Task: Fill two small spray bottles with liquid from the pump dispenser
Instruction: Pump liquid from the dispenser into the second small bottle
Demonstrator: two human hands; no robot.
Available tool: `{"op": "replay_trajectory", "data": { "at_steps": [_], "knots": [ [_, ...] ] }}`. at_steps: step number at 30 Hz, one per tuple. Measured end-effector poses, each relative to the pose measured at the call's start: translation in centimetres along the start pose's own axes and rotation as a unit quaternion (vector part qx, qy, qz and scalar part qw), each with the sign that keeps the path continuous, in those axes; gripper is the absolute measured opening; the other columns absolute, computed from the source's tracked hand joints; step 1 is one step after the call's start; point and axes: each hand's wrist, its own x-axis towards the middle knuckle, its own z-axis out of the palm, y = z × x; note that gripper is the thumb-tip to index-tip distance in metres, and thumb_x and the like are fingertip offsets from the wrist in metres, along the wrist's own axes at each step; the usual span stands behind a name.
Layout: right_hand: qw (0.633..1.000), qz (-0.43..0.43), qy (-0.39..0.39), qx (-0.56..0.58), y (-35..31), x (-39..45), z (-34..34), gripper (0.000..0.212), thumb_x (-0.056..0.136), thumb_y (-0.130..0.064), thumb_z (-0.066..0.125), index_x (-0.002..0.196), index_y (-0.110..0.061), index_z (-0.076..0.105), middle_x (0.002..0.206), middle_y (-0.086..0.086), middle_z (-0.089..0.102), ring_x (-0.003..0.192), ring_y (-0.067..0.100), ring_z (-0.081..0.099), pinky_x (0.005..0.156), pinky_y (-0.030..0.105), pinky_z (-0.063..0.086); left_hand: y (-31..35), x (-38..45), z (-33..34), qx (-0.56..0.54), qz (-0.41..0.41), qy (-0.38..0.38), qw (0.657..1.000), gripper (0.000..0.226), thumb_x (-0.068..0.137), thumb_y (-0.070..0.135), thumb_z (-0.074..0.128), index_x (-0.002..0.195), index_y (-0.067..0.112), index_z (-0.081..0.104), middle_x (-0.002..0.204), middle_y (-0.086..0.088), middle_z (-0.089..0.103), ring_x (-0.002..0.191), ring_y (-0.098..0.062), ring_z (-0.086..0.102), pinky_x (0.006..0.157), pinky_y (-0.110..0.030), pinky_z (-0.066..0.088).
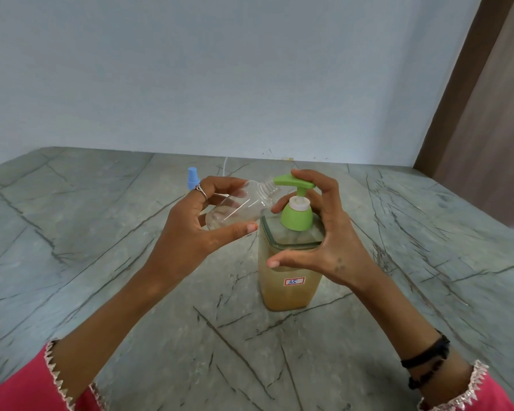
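1. Left hand (pixel 190 232) grips the clear bottle (pixel 238 207), tilted, neck under the pump spout (pixel 293 181).
2. Right hand (pixel 324 232): fingers on pump top, thumb spread, holding nothing.
3. Dispenser (pixel 290 277) stands mid-desk (pixel 101 262); blue cap (pixel 193 177) far left.

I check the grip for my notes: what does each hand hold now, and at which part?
The left hand grips the clear small bottle round its body, tilted. The right hand holds nothing; a fingertip rests on the green pump head.

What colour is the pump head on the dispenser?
Light green pump head, with a white collar; head view.
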Motion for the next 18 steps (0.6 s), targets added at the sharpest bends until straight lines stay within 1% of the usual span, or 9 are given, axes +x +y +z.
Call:
{"op": "replay_trajectory", "data": {
  "at_steps": [2,4,7,11,13,16,18],
  "knots": [
    [1.0,-0.004,-0.001,-0.01,0.06,0.01,0.01,0.095,0.055,-0.031,0.087,0.128,-0.046,0.028,0.101,-0.012,0.061,0.103,0.012,0.062,0.087,0.017,0.046,-0.03,0.0,0.03,0.003,0.003,-0.001,1.0,0.046,0.061,0.036,0.077,0.103,0.039,0.056,0.103,0.022,0.062,0.1,-0.003,0.06,0.08,-0.019,0.054],
    [1.0,-0.002,0.01,-0.006,0.08,-0.01,0.17,0.089,0.059,-0.031,0.085,0.127,-0.045,0.03,0.098,-0.014,0.061,0.1,0.013,0.063,0.085,0.018,0.047,-0.06,0.01,0.04,0.007,0.007,-0.004,1.0,0.047,0.06,0.044,0.075,0.103,0.041,0.056,0.103,0.025,0.062,0.1,-0.001,0.059,0.08,-0.018,0.054],
    [0.999,-0.009,0.035,-0.007,0.02,-0.08,0.5,0.08,0.062,-0.028,0.082,0.124,-0.039,0.032,0.093,-0.008,0.063,0.095,0.016,0.064,0.084,0.022,0.048,-0.05,0.06,-0.04,0.01,0.009,-0.006,1.0,0.047,0.059,0.05,0.07,0.103,0.042,0.055,0.102,0.029,0.061,0.1,0.001,0.059,0.078,-0.017,0.054],
    [0.999,-0.007,0.052,0.001,-0.19,0.04,0.6,0.073,0.062,-0.026,0.083,0.117,-0.037,0.036,0.09,-0.001,0.064,0.092,0.018,0.065,0.082,0.028,0.051,0.09,0.04,-0.07,0.002,0.011,-0.009,1.0,0.047,0.061,0.042,0.077,0.103,0.042,0.055,0.101,0.027,0.062,0.099,0.0,0.06,0.078,-0.016,0.053],
    [0.998,-0.004,0.055,0.005,-0.26,0.16,0.62,0.069,0.062,-0.026,0.083,0.113,-0.036,0.038,0.089,-0.003,0.064,0.091,0.016,0.065,0.081,0.03,0.051,0.03,0.1,-0.04,0.002,0.011,-0.009,1.0,0.047,0.063,0.034,0.077,0.103,0.041,0.055,0.099,0.03,0.062,0.098,0.001,0.06,0.078,-0.015,0.052],
    [0.998,0.002,0.054,0.008,-0.24,0.31,0.6,0.066,0.062,-0.028,0.083,0.109,-0.037,0.038,0.088,-0.006,0.064,0.088,0.014,0.064,0.079,0.032,0.05,-0.11,0.14,-0.05,0.001,0.014,-0.013,1.0,0.047,0.062,0.034,0.077,0.104,0.04,0.055,0.099,0.029,0.062,0.1,-0.001,0.06,0.078,-0.014,0.052],
    [0.999,0.004,0.048,0.01,-0.21,0.27,0.53,0.066,0.062,-0.029,0.082,0.109,-0.037,0.037,0.089,-0.004,0.064,0.088,0.013,0.064,0.079,0.03,0.048,-0.2,0.15,-0.08,-0.001,0.014,-0.013,1.0,0.048,0.062,0.034,0.077,0.104,0.04,0.055,0.1,0.028,0.062,0.1,-0.003,0.061,0.078,-0.013,0.051]
  ]
}}
